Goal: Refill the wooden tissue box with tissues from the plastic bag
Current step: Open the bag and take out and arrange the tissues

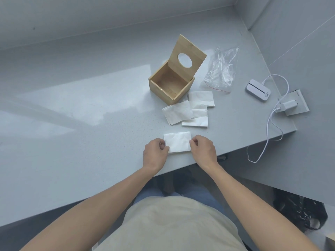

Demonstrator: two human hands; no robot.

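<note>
Left hand [155,151] and right hand [203,148] pinch folded tissue [178,142] on counter [90,109].

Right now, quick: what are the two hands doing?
Left hand: pinching the left edge of the folded tissue.
Right hand: pinching its right edge.

Each hand [155,150] hides its fingertips and a tissue [178,142] edge.
</note>
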